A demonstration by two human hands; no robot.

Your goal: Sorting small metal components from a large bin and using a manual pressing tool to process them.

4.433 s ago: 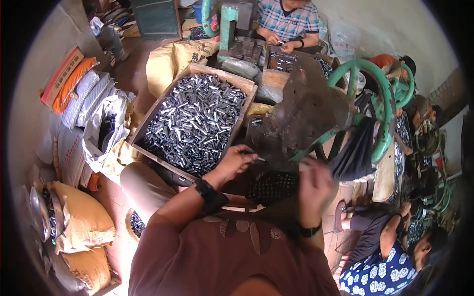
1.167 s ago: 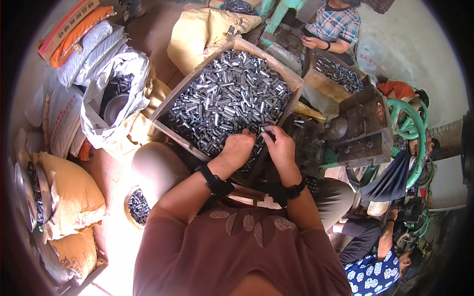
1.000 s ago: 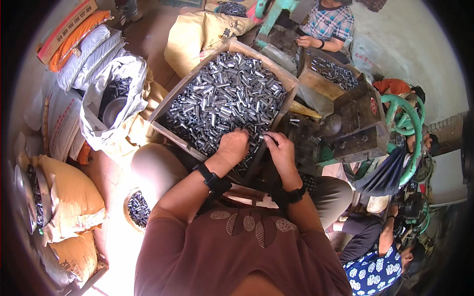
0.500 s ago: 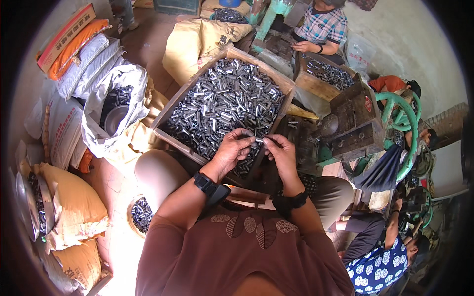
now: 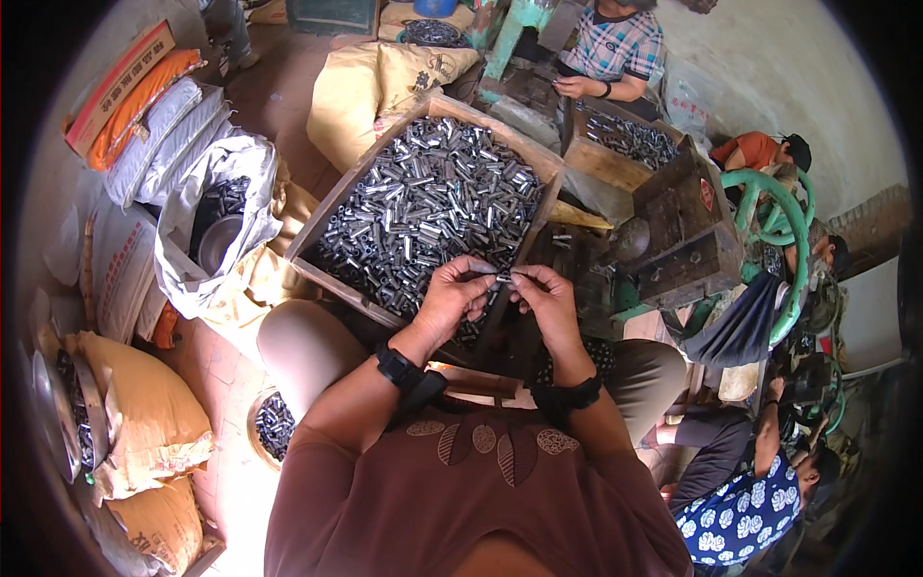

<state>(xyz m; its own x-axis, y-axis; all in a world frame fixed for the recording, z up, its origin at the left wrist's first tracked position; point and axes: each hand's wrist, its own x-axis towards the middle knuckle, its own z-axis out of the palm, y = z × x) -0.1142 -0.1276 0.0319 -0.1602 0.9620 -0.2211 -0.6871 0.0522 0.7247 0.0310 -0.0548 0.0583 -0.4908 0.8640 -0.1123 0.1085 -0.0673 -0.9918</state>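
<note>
Between my two hands is one small metal tube [image 5: 503, 279], pinched at both ends by thumbs and forefingers. My left hand [image 5: 454, 296] grips its left end, the other fingers curled under. From the right, my right hand [image 5: 544, 295] holds the other end in a like pinch. Both hands are over the near right corner of a wooden box [image 5: 300, 252] heaped with short, shiny metal tubes [image 5: 433, 192]. Fingertips cover much of the held tube.
Left of my knee, a round container [image 5: 254, 423] of tubes sits on the floor. Sacks [image 5: 154, 404] line the left side. To the right stands a machine with a green handwheel [image 5: 798, 260] and a wooden bin [image 5: 687, 231]. A co-worker in a checked shirt [image 5: 615, 48] sits beyond.
The view has shifted slightly, moving the box a little left in the picture. My hands keep their pinch on the tube, with the fingertips a bit closer together.
</note>
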